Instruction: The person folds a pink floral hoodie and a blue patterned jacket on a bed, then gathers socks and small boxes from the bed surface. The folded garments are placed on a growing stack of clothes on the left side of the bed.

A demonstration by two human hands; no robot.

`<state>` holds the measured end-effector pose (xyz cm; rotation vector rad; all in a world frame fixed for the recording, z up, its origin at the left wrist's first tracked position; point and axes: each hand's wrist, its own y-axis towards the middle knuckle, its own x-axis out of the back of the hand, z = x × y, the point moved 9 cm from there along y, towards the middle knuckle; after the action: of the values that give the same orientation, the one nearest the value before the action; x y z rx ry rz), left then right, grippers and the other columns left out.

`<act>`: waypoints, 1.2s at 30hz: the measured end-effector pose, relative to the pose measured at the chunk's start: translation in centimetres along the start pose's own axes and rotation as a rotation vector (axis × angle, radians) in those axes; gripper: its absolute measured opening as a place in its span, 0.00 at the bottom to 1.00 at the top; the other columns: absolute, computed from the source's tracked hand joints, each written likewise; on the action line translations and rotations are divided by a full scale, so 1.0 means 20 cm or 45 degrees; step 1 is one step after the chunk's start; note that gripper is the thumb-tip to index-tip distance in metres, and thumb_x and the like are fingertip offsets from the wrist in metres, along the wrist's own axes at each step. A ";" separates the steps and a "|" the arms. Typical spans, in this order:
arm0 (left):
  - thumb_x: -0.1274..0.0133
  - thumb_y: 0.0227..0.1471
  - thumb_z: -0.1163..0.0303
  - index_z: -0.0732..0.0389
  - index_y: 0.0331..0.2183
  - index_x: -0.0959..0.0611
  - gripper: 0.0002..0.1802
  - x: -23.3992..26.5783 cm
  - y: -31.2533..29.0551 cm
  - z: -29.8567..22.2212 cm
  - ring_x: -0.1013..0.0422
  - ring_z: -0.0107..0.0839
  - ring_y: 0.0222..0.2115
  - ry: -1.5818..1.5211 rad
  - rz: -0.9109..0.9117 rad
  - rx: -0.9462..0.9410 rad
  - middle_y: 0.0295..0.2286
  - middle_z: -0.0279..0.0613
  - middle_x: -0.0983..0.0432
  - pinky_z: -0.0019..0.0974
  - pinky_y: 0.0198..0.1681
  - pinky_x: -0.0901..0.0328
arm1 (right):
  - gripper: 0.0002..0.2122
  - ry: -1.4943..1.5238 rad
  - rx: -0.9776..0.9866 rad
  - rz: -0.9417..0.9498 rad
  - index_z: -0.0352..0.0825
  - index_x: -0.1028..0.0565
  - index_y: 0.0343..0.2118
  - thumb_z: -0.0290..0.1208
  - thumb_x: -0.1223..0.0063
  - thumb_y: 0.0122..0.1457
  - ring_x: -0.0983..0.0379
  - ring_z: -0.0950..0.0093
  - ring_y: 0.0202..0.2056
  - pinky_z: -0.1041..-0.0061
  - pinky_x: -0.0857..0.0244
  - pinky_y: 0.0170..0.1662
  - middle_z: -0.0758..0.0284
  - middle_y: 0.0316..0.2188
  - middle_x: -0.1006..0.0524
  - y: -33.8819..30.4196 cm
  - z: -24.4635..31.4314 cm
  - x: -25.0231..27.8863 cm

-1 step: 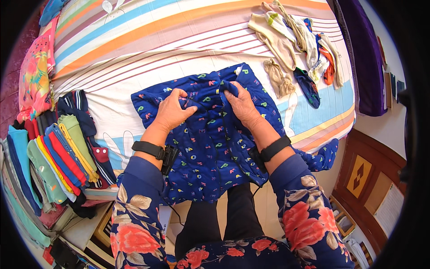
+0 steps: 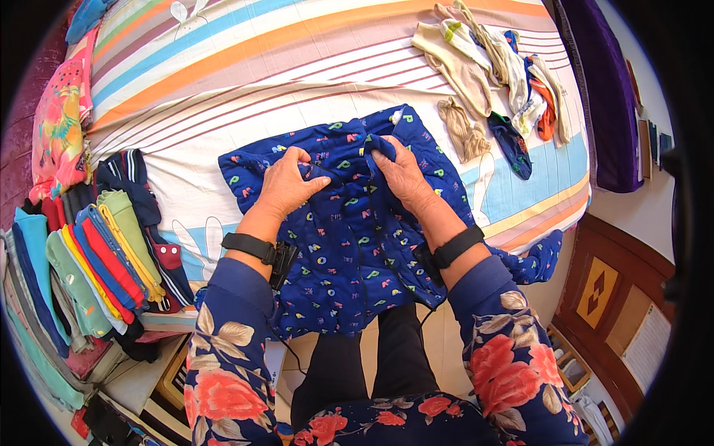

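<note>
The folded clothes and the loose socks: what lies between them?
In the head view, the blue patterned garment lies between them, with striped bedsheet showing on either side.

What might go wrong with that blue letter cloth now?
The blue letter-print garment hangs past the near edge of the bed, so it might slip toward the floor if the right hand loosens its pinch.

The black left wrist strap sits close against the garment, so it could snag the cloth.

The row of folded clothes stands near the left sleeve, so an elbow bump might topple it.
</note>
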<state>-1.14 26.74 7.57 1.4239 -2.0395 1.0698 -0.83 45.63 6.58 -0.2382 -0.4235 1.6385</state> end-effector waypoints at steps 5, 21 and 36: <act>0.36 0.30 0.53 0.60 0.33 0.26 0.29 -0.01 0.00 0.07 0.31 0.45 0.37 0.094 0.012 0.330 0.32 0.48 0.27 0.39 0.40 0.38 | 0.18 0.273 -0.207 0.238 0.33 0.34 0.43 0.25 0.50 0.47 0.35 0.80 0.34 0.82 0.41 0.42 0.71 0.34 0.31 -0.06 -0.01 -0.02; 0.41 0.40 0.71 0.59 0.27 0.24 0.09 -0.13 -0.06 0.10 0.39 0.21 0.29 -0.968 0.193 0.336 0.25 0.30 0.32 0.25 0.38 0.42 | 0.10 -0.166 0.027 0.189 0.30 0.30 0.33 0.20 0.48 0.45 0.34 0.80 0.28 0.80 0.38 0.36 0.68 0.25 0.28 0.02 -0.09 -0.02; 0.49 0.46 0.71 0.56 0.33 0.29 0.09 -0.35 -0.08 -0.08 0.41 0.16 0.31 -1.363 0.435 0.412 0.28 0.25 0.36 0.21 0.38 0.45 | 0.15 0.312 -0.388 0.321 0.31 0.32 0.40 0.18 0.54 0.47 0.30 0.75 0.36 0.77 0.38 0.44 0.64 0.35 0.27 -0.02 -0.12 -0.05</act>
<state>2.91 31.86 4.20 2.1779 -3.0216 0.8485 0.69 45.02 4.46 -0.7382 -0.4683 1.7589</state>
